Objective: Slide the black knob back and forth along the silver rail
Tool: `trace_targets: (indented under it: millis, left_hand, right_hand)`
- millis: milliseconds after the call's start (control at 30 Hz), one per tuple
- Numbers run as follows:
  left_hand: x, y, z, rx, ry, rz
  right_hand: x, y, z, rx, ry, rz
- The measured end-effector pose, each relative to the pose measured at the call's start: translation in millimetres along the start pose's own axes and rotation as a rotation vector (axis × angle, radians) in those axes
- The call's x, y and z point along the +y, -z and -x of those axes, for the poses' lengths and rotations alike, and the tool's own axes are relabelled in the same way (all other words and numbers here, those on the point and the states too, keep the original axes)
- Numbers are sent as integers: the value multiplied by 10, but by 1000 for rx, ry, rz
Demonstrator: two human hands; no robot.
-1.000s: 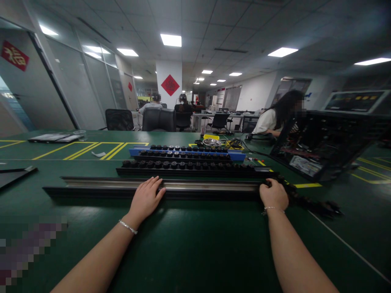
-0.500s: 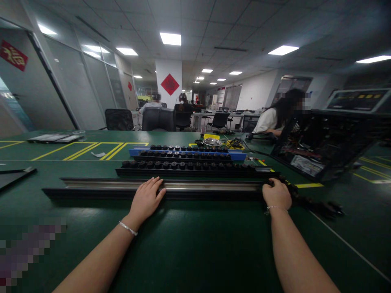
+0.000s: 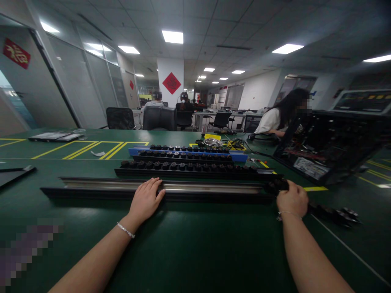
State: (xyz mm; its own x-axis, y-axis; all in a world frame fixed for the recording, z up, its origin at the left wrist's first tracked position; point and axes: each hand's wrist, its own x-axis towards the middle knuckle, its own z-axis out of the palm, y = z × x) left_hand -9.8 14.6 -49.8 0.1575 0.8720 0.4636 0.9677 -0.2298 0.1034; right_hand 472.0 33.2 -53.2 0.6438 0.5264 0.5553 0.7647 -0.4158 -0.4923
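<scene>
A long black rail [image 3: 100,193] with a shiny metal channel lies across the green table [image 3: 195,248]. My left hand [image 3: 147,198] rests on the rail's middle, fingers stretched over it. Past the rail's right end, my right hand [image 3: 292,199] is closed on a dark strip of black rollers [image 3: 339,215], which trails off to the right and reaches the rail's end on the left. Behind the rail lies a black rail with a row of rollers [image 3: 183,167], and behind that a blue rail [image 3: 240,156] with more rollers.
An open computer case [image 3: 324,142] stands at the right, near a seated person [image 3: 271,118]. A metal dish [image 3: 213,143], yellow trays and cables lie at the back. A dark flat object [image 3: 15,176] is at the left edge.
My right hand has moved right, away from the rail's end, and black rollers now show to the left of its fingers. My left hand has stayed on the rail.
</scene>
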Motion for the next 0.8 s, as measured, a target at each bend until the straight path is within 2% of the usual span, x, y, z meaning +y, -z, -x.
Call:
trace_targets:
  millis: [200, 267, 333, 367, 433, 567, 667, 800]
  left_hand:
    - [-72, 12, -97, -58, 27, 59]
    - [-140, 34, -228, -69, 45, 69]
    - [-223, 58, -432, -38, 43, 38]
    - [-268, 66, -555, -26, 32, 14]
    - [-354, 68, -823, -60, -29, -30]
    - [-512, -10, -1285, -325, -126, -71]
    - [-616, -114, -1466, -438, -153, -53]
    - [-701, -222, -1535, -494, -176, -65]
  right_hand:
    - [-18, 55, -78, 50, 19, 113]
    - [-51, 50, -150, 71, 42, 142]
    - [-137, 2, -262, 37, 130, 149]
    - [-205, -38, -331, -20, 203, 142]
    - [-387, -139, -472, -219, 413, 116]
    - [-829, -354, -660, -556, 749, 133]
    - [-1084, -490, -681, -733, 837, 233]
    - [-1223, -645, -652, -875, 864, 331]
